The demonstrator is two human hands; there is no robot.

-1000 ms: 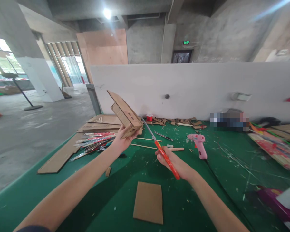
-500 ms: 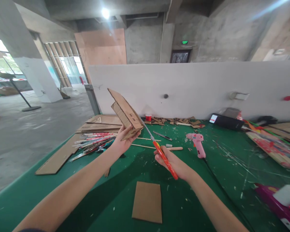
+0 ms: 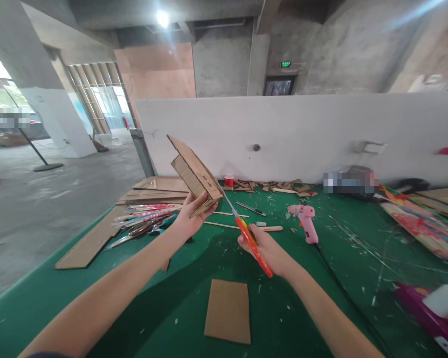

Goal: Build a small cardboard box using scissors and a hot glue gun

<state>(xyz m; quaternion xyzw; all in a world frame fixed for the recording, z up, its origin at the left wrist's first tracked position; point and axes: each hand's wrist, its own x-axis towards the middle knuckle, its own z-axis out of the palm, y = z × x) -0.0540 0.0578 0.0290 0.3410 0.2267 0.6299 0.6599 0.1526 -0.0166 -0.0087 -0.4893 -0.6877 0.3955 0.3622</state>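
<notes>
My left hand [image 3: 194,217] grips the lower end of a folded cardboard piece [image 3: 196,171], raised and tilted above the table. My right hand [image 3: 263,246] is wrapped round the orange handle of a long-bladed tool [image 3: 252,241], whose thin metal blade reaches up to the right edge of the cardboard. Whether the blade's tip is in the cardboard or only against it cannot be made out. Below both hands, a square cardboard piece [image 3: 227,312] lies flat on the green table [image 3: 291,303].
A pink glue gun [image 3: 305,223] with a black cord lies to the right, near a utility knife [image 3: 251,208]. Wrapped tools [image 3: 145,221] and cardboard sheets [image 3: 87,241] are at the left. Scraps and a red spool [image 3: 229,180] sit by the white partition [image 3: 294,134].
The folded cardboard has turned slightly in my left hand. My right hand and the orange-handled tool have shifted a little to the left.
</notes>
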